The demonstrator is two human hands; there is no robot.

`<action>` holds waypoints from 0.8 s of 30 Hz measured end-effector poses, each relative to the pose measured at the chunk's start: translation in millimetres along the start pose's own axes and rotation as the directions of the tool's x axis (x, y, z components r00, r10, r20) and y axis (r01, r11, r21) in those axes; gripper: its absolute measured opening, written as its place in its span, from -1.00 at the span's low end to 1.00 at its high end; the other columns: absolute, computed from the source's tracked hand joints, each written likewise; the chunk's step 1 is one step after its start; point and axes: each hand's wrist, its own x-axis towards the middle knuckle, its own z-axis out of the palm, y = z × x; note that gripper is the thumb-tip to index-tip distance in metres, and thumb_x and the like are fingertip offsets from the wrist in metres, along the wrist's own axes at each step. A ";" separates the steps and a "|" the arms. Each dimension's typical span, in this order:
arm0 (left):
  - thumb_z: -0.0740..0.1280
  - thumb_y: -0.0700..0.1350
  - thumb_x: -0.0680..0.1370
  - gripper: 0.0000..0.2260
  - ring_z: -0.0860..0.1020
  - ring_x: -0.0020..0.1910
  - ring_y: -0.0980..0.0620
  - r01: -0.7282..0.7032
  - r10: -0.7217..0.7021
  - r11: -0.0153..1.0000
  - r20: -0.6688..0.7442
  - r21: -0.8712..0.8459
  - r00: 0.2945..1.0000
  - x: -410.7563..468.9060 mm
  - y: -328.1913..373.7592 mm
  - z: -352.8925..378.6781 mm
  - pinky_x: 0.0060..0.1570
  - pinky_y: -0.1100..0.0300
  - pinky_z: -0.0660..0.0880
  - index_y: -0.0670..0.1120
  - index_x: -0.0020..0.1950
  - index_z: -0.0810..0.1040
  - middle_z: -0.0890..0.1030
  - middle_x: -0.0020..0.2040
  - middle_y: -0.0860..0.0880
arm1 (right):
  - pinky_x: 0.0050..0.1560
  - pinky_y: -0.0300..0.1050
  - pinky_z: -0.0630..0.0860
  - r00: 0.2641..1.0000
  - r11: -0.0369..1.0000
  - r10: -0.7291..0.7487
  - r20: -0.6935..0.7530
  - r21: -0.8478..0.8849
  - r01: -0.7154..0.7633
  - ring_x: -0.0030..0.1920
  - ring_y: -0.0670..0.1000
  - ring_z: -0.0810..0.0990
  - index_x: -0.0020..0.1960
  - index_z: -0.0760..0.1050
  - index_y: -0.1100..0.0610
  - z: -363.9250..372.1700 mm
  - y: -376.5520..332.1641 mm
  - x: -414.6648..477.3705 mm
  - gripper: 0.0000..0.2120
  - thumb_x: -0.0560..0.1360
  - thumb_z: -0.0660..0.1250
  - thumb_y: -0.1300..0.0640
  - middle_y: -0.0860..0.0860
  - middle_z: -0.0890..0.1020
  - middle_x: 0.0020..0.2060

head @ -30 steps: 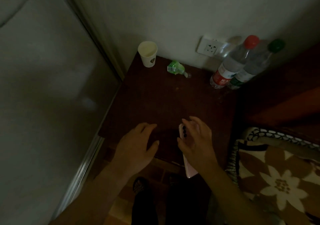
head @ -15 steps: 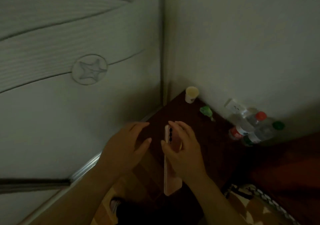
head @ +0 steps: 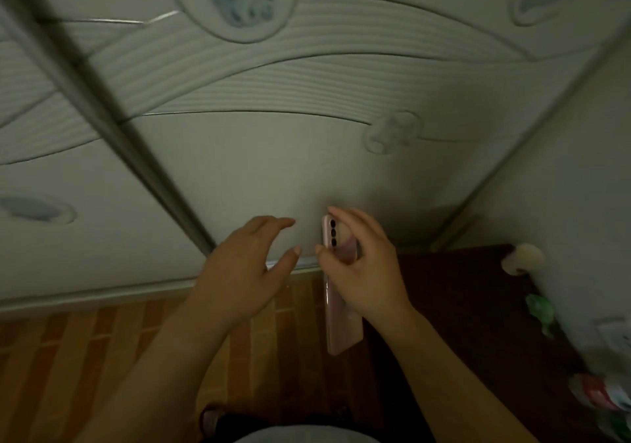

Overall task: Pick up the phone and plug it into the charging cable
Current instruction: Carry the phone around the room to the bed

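My right hand [head: 363,265] grips a pink phone [head: 341,319], held upright in the air with its back and three dark camera lenses facing me. The phone's lower end hangs below my palm, above the floor beside the dark table. My left hand [head: 244,272] hovers just left of the phone, fingers spread and empty, not touching it. No charging cable shows. A white wall socket [head: 614,337] is blurred at the right edge.
A dark wooden bedside table [head: 461,306] stands at the right with a paper cup [head: 522,258], a small green object [head: 541,309] and blurred bottles [head: 604,398]. A pale carved wardrobe door [head: 273,135] fills the view ahead. Orange floor tiles [head: 85,340] lie below.
The view has swung left, away from the table toward the wardrobe. My right hand has lifted the phone off the table and holds it upright. My left hand stayed beside it.
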 end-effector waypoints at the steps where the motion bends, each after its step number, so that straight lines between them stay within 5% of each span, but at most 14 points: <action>1: 0.19 0.15 0.52 -0.61 0.49 -0.09 0.09 0.028 -0.027 0.999 -0.017 0.018 0.999 -5.7 -14.1 -12.6 -0.07 0.26 0.34 0.11 0.34 0.35 0.45 0.31 0.04 | 0.05 -0.49 0.28 0.999 1.000 -0.020 0.038 -0.014 0.020 0.22 -0.23 0.35 0.30 0.36 -0.14 15.8 -10.6 5.5 -0.53 0.41 0.35 0.02 -0.13 0.39 0.29; 5: 0.17 0.16 0.52 -0.60 0.54 0.00 -0.02 0.144 -0.136 0.988 -0.116 0.058 0.984 -36.0 -84.6 -73.3 0.01 0.13 0.45 0.07 0.32 0.38 0.47 0.30 0.00 | -0.03 -0.50 0.26 0.981 0.992 -0.105 0.163 -0.048 0.114 0.20 -0.22 0.34 0.30 0.32 -0.20 94.7 -62.0 27.2 -0.53 0.42 0.32 -0.04 -0.17 0.35 0.30; 11: 0.18 0.13 0.52 -0.61 0.52 0.09 -0.02 0.356 -0.331 0.934 -0.277 0.042 0.902 -107.6 -204.1 -169.2 0.04 0.03 0.51 0.06 0.32 0.38 0.46 0.30 0.00 | 0.08 -0.23 0.45 0.912 0.971 -0.240 0.333 0.080 0.226 0.16 -0.22 0.39 0.30 0.32 -0.24 245.2 -157.3 43.0 -0.52 0.39 0.30 -0.14 -0.25 0.35 0.24; 16: 0.16 0.16 0.52 -0.60 0.52 0.07 0.02 0.501 -0.468 0.866 -0.357 -0.001 0.808 -169.2 -282.1 -223.9 0.01 0.14 0.45 0.08 0.32 0.38 0.46 0.30 0.01 | -0.08 -0.57 0.33 0.819 0.938 -0.345 0.458 0.124 0.325 0.12 -0.37 0.36 0.30 0.34 -0.20 350.0 -212.3 46.3 -0.51 0.38 0.32 -0.11 -0.27 0.36 0.20; 19: 0.13 0.19 0.50 -0.59 0.52 -0.03 0.06 0.566 -0.539 0.823 -0.392 -0.052 0.746 -195.4 -321.3 -241.2 -0.05 0.18 0.40 0.09 0.31 0.38 0.48 0.28 0.02 | -0.02 -0.45 0.39 0.755 0.925 -0.367 0.543 0.132 0.355 0.15 -0.30 0.37 0.30 0.32 -0.22 401.7 -231.9 48.4 -0.50 0.37 0.31 -0.10 -0.25 0.36 0.23; 24: 0.17 0.15 0.51 -0.58 0.45 0.23 -0.04 0.644 -0.642 0.749 -0.408 -0.154 0.649 -216.9 -384.9 -261.6 0.15 0.07 0.41 0.05 0.32 0.38 0.46 0.32 -0.04 | 0.01 -0.37 0.40 0.656 0.910 -0.386 0.649 0.151 0.387 0.15 -0.42 0.30 0.30 0.30 -0.24 478.1 -253.7 62.2 -0.48 0.36 0.32 -0.10 -0.40 0.32 0.15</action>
